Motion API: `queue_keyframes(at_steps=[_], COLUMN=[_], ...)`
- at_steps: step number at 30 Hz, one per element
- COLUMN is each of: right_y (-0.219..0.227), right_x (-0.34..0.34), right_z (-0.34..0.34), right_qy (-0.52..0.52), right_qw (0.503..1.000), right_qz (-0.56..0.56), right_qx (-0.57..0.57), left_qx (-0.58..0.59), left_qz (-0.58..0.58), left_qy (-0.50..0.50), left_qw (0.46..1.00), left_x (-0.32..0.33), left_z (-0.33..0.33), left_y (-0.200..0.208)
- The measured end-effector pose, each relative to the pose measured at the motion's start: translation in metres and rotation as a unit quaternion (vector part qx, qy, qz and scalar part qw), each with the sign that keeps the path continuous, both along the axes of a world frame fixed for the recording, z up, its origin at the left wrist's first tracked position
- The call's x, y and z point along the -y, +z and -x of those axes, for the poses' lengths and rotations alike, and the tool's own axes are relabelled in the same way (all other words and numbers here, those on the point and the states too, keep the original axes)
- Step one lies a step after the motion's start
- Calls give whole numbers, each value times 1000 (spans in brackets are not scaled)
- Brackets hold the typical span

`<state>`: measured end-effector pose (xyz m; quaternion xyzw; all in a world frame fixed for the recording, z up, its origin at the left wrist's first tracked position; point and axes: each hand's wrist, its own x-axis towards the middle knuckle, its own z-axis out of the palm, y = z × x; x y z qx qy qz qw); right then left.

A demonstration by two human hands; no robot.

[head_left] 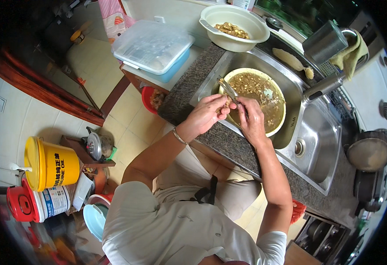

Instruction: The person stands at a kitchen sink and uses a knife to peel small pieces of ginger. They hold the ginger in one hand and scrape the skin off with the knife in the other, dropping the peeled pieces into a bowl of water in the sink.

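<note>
My left hand (pixel 206 115) pinches a small, brown, knobbly piece (pixel 224 107) over the near left rim of a pale yellow basin (pixel 282 115). Right beside it, my right hand (pixel 252 118) is closed around a narrow metal knife (pixel 230 90), its blade slanting up and left away from me. How its handle lies in my palm is hidden. Murky brown water fills the basin, with many brown and yellowish bits (pixel 253 86) floating in it. The basin sits in the left bowl of a steel sink (pixel 294 95).
Behind the sink, a cream bowl (pixel 211 37) holds yellow-brown pieces (pixel 232 30). A lidded plastic box (pixel 153 46) stands to the left. The faucet (pixel 323 87) reaches over the sink's divider. A loofah-like brush (pixel 289 59) lies behind it. A red bucket (pixel 148 100) stands below the counter.
</note>
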<state>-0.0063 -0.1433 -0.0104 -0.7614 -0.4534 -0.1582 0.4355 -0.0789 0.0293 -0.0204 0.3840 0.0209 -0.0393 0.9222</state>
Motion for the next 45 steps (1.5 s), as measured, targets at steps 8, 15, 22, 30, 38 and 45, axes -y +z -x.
queue_keyframes(at_steps=[8,15,22,30,38,45], right_y=[2,5,6,-1,1,4], right_x=[1,1,4,17,4,4], right_z=[1,2,-6,-18,-4,-3], right_qy=[13,17,6,-102,-10,-1], right_qw=[1000,999,1000,993,999,999], right_qz=[5,-4,-20,-43,-16,-24], right_qx=[18,31,24,-36,28,42], left_qx=[15,-10,39,54,-4,-14], left_qz=[-26,-14,-44,15,77,73], left_qy=[25,53,48,35,17,19], left_qw=[999,998,997,998,997,997], left_x=[7,9,5,-12,-5,10], left_z=[-4,-7,-5,3,-6,-13], left_y=[-4,5,7,21,0,1])
